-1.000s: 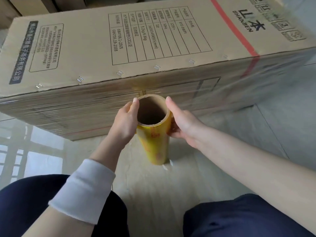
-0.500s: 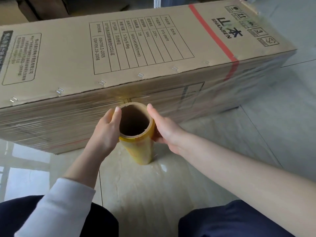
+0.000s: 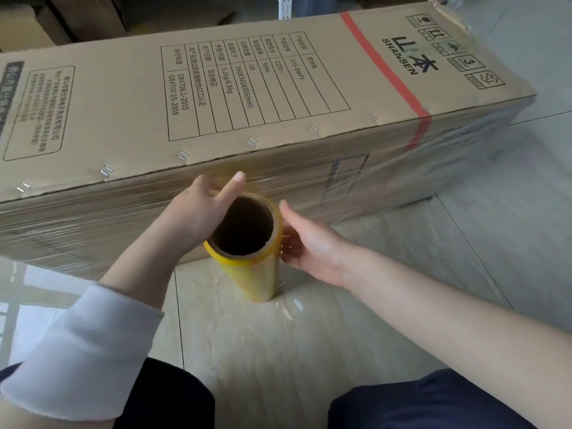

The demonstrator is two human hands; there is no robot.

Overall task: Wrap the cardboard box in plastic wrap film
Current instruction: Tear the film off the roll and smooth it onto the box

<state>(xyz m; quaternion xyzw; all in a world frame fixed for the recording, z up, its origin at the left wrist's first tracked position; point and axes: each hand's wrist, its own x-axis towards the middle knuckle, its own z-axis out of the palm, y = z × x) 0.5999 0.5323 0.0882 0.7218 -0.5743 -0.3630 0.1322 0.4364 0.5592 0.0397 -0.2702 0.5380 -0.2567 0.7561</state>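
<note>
A long cardboard box [image 3: 247, 88] lies on the floor, printed table and red stripe on its top face. Clear plastic film [image 3: 387, 181] covers its front side. Just in front of it a yellowish roll of wrap film [image 3: 257, 277] stands upright on the floor, and I look down into its brown core. My left hand [image 3: 198, 215] lies against the roll's left rim, fingers straight and spread, their tips reaching the box's front side. My right hand [image 3: 309, 243] is at the roll's right side, thumb up, fingertips at the roll's surface.
Glossy floor tiles [image 3: 309, 335] run under and around the box. More cardboard boxes [image 3: 62, 23] stand behind it at the back left, with a white metal post [image 3: 284, 7] beside them. My knees in dark trousers [image 3: 433, 400] fill the bottom edge.
Both hands were cupped round the roll's top. Now the left fingers have straightened and reach past the rim toward the box, and the right hand has eased back from the roll. The view shifted right.
</note>
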